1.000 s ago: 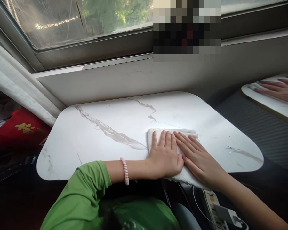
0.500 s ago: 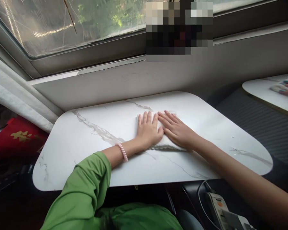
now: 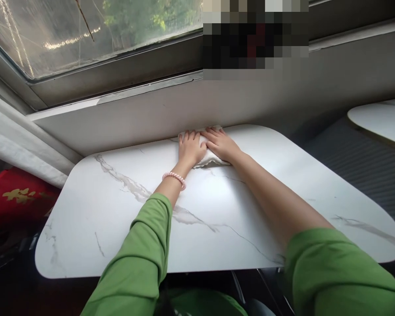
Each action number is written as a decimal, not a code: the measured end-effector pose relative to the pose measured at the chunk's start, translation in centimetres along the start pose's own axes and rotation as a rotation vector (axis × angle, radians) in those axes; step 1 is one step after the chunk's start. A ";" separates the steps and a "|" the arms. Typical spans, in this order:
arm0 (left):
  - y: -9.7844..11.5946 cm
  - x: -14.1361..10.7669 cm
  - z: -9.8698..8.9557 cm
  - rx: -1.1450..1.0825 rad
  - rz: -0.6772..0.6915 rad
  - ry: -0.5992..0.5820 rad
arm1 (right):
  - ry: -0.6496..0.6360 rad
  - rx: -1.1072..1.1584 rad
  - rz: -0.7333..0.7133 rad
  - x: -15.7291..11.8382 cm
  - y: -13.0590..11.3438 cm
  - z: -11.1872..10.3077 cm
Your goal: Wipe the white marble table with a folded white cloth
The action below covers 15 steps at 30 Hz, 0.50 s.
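A folded white cloth (image 3: 210, 159) lies on a white marble-patterned table (image 3: 134, 237), close to its far edge by the wall. Flat on the cloth's left part rests my left hand (image 3: 191, 148), fingers spread and pointing away from me. My right hand (image 3: 222, 145) presses on the cloth's right part, its fingers stretched out and angled to the left. The two hands are side by side, with the left thumb near the right fingers. Around my left wrist is a pink coiled band (image 3: 175, 177). Much of the cloth is hidden under the hands.
A wall (image 3: 145, 114) and a window frame (image 3: 125, 72) stand behind the table. White curtain (image 3: 23, 140) hangs at the left, above a red bag (image 3: 19, 197) with gold marks. Another white table (image 3: 385, 118) is at the right, beside a ribbed grey surface (image 3: 352, 171).
Both hands and the cloth have slid away from me and slightly left, from mid-table to the far edge. The other person's hand at the right table has gone out of view.
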State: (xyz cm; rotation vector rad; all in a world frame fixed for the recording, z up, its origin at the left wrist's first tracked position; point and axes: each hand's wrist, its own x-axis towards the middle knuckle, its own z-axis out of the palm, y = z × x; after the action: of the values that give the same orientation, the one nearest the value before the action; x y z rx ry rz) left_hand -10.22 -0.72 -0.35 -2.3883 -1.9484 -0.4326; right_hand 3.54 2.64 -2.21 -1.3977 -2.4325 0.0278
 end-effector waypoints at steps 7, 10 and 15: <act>0.5 -1.6 -0.6 0.057 0.045 -0.061 | 0.017 0.011 -0.137 -1.8 1.1 0.3; 1.5 -3.1 -1.1 0.089 0.078 -0.092 | 0.000 0.026 -0.190 -3.8 1.2 -0.3; 4.8 -6.8 -1.7 0.078 0.110 -0.118 | 0.001 0.039 -0.190 -8.9 1.1 -1.7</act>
State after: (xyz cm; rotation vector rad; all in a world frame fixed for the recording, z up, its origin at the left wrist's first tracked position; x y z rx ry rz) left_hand -7.12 -8.56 0.46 -2.5083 -1.8290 -0.2121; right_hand 9.06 -4.56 -3.22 -1.1443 -2.5386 0.0286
